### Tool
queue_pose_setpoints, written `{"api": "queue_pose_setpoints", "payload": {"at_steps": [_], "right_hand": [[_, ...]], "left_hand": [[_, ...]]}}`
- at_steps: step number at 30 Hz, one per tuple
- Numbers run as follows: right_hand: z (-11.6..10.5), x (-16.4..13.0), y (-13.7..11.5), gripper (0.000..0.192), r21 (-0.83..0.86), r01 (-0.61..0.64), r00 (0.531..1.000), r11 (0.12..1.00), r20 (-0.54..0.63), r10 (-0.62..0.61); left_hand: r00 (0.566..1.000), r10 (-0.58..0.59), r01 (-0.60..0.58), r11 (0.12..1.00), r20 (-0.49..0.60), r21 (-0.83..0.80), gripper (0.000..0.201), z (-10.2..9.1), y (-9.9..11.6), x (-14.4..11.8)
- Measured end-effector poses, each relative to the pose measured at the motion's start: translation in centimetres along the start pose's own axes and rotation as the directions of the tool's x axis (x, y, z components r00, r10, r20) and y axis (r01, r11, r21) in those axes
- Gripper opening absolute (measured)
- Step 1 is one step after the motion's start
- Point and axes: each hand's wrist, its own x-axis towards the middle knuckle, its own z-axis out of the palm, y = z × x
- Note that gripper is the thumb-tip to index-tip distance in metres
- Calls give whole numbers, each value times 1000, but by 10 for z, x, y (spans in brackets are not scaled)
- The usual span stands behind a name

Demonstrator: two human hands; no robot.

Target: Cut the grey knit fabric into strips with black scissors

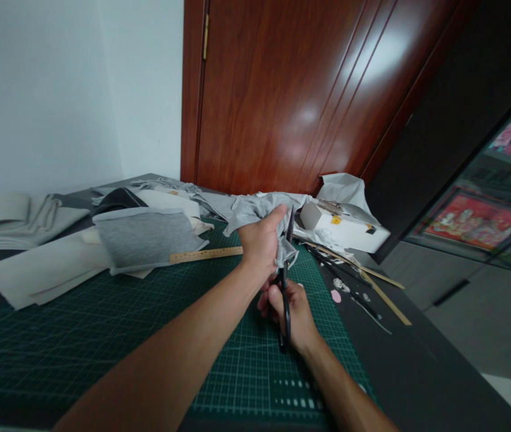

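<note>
My left hand (pixel 259 243) is closed on a crumpled piece of light grey fabric (pixel 255 210), which bunches above the fingers and hangs out on the right side. Black-handled scissors (pixel 286 300) are in my right hand (pixel 298 315), thumb and fingers at the handles. Their dark blades point away from me, beside the fabric at the left hand's right edge. Whether the blades touch the cloth I cannot tell. Both hands are above a green cutting mat (pixel 228 360) with a white grid. A wooden ruler (pixel 212 254) lies on the mat left of my left wrist.
A folded grey cloth (pixel 147 237) and cream sheets (pixel 52 267) lie on the left. More folded cloth (pixel 48 222) is at the far left. Right of the mat are a white box (pixel 345 228), wooden strips (pixel 385 297) and small scraps (pixel 336 296). A red-brown door (pixel 273 96) stands behind.
</note>
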Motion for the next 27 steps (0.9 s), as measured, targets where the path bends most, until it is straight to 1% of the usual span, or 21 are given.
{"api": "queue_pose_setpoints", "payload": {"at_steps": [4, 7, 11, 16, 21, 27], "right_hand": [[-2, -1, -2, 51, 3, -7, 998, 1000, 56, 7], [-5, -1, -1, 51, 6, -14, 996, 1000, 91, 13], [-7, 0, 2, 51, 14, -13, 994, 1000, 104, 11], [-8, 2, 4, 52, 31, 5, 997, 1000, 74, -7], [-7, 2, -2, 56, 25, 24, 999, 999, 38, -25], [-7, 1, -3, 60, 4, 22, 1000, 1000, -7, -22]], "left_hand": [[1000, 26, -26, 999, 15, -20, 19, 1, 2, 1], [1000, 4, -4, 1000, 6, -23, 20, 1, 3, 1], [1000, -17, 17, 1000, -11, -18, 20, 0, 2, 1], [1000, 4, -4, 1000, 0, -11, 20, 0, -5, 0], [998, 35, -36, 999, 47, 4, 19, 0, -8, -3], [999, 18, -19, 1000, 40, 22, 20, 0, -10, -7]]}}
